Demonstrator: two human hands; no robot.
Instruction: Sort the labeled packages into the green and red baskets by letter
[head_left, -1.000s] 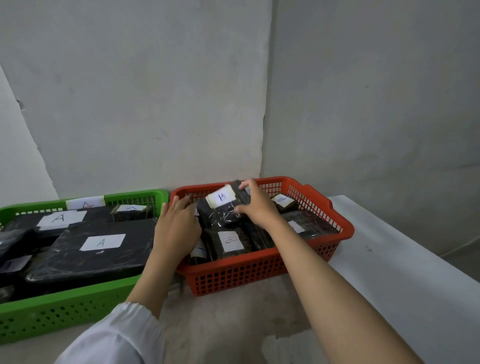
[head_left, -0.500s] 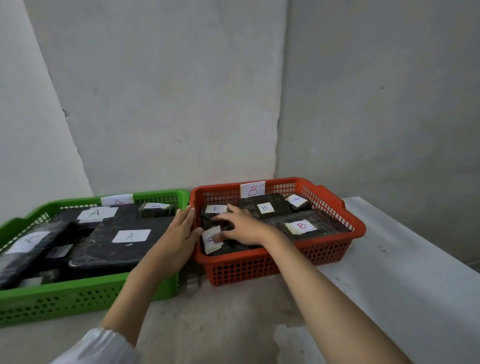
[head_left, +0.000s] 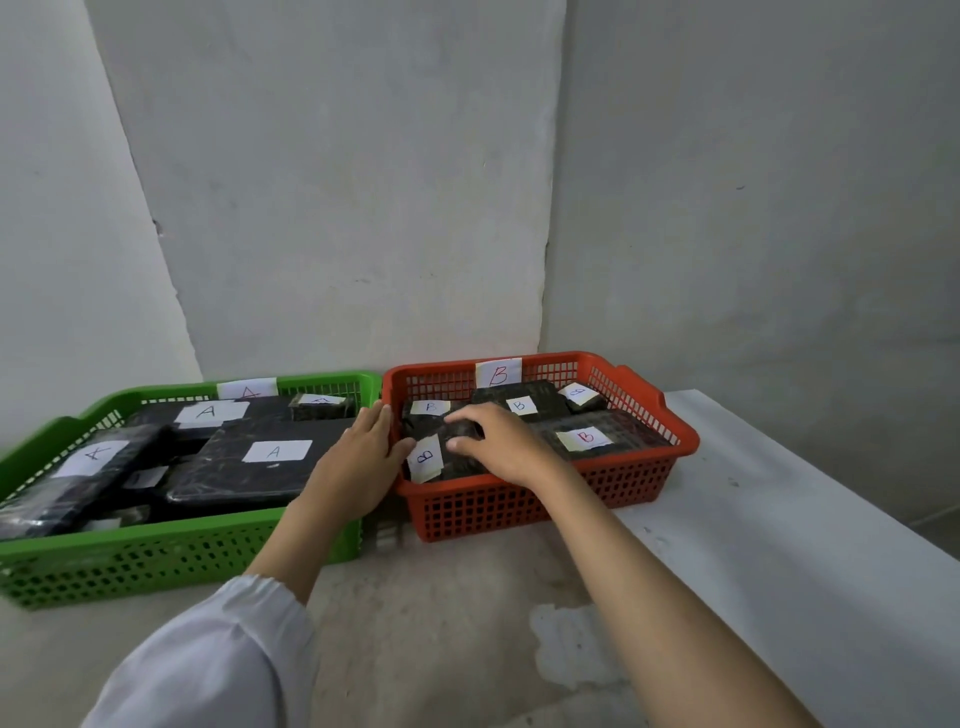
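Observation:
The red basket (head_left: 519, 512) with a "B" tag on its back wall holds several black packages with B labels, such as one at the right (head_left: 586, 437). To its left, the green basket (head_left: 156, 551) with an "A" tag holds black packages with A labels (head_left: 275, 451). My right hand (head_left: 501, 444) is inside the red basket at its front left, fingers and thumb curled round a small black package (head_left: 463, 430) with a sideways B label. My left hand (head_left: 358, 460) lies with straight fingers against the red basket's left wall, thumb at the rim.
Both baskets stand side by side against the grey wall in a corner. The table (head_left: 441, 623) is grey in front of them, with a white stretch (head_left: 779, 519) to the right of the red basket and its edge further right.
My right hand has lowered the black package from above the red basket down among the others at the front left. The left hand has stayed at the basket's left wall.

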